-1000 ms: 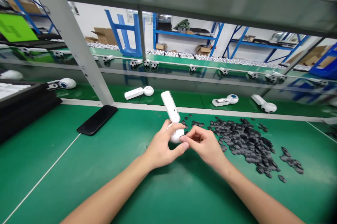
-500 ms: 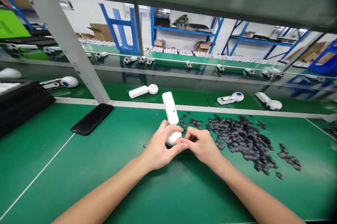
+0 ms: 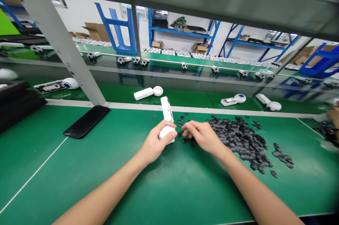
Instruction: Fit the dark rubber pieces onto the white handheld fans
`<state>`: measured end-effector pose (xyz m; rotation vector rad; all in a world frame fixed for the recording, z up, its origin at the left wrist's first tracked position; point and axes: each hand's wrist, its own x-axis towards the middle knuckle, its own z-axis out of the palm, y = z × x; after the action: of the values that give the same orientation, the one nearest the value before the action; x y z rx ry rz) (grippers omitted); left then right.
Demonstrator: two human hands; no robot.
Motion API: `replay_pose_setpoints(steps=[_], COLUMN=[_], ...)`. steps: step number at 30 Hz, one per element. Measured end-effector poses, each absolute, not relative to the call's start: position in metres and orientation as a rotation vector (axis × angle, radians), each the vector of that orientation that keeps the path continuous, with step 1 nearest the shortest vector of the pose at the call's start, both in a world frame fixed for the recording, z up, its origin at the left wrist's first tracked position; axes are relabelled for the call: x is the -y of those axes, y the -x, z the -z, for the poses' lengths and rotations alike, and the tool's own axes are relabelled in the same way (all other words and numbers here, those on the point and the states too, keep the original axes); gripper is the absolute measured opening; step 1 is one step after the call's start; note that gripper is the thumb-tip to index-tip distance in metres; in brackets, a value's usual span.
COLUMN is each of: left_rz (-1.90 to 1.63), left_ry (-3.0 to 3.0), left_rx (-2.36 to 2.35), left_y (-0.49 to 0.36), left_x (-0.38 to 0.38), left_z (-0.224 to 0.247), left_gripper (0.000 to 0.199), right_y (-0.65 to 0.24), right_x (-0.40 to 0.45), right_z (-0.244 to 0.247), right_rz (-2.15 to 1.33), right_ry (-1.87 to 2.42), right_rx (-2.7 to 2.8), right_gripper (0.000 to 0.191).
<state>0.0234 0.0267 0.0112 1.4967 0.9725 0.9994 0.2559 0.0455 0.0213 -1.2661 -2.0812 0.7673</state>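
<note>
My left hand [image 3: 156, 141] is closed around the round head of a white plastic device [image 3: 167, 110]. The device's long flat handle points away from me, with a small dark slot in its face. To its right, my right hand [image 3: 203, 136] is over a few loose black discs [image 3: 184, 141], apart from the device. Its fingers are bent and loosely apart, and I make out nothing between them. A large pile of small black discs [image 3: 238, 137] spreads on the green table [image 3: 148, 193] just beyond that hand.
Behind the table edge, similar white devices [image 3: 144, 93] lie on a green conveyor belt [image 3: 190, 98]. A black phone-shaped slab [image 3: 87, 122] lies at left near a slanted metal post [image 3: 71, 48]. Football-patterned pieces [image 3: 184, 65] line the farther ledge. Another person's hand [image 3: 334, 115] shows at the right edge.
My right hand has come away from the device's head and moved over the loose discs. My left hand still holds the device, now turned slightly. Another person's hand has appeared at far right.
</note>
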Motion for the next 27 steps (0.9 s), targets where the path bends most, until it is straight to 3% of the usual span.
replay_pose_setpoints(steps=[3, 11, 22, 27], left_rz=[-1.023, -1.068, -0.992, -1.025], left_ry=[-1.364, -1.315, -1.465, -1.634], left_rx=[-1.001, -1.008, -1.050, -1.112], left_y=[-0.018, -0.013, -0.015, -0.014], left_x=[-0.028, -0.029, -0.030, -0.026], left_z=[-0.017, -0.026, -0.014, -0.018], left_gripper=[0.030, 0.028, 0.037, 0.069], right_y=[-0.283, -0.299, -0.307, -0.304], right_x=[-0.065, -0.078, -0.081, -0.078], right_z=[-0.018, -0.005, -0.006, -0.006], right_rz=[-0.342, -0.101, -0.296, -0.314], right_ry=[1.524, 1.619, 1.536, 1.541], right_rx=[2.074, 2.226, 2.223, 2.276], right_gripper=[0.039, 0.028, 0.027, 0.021])
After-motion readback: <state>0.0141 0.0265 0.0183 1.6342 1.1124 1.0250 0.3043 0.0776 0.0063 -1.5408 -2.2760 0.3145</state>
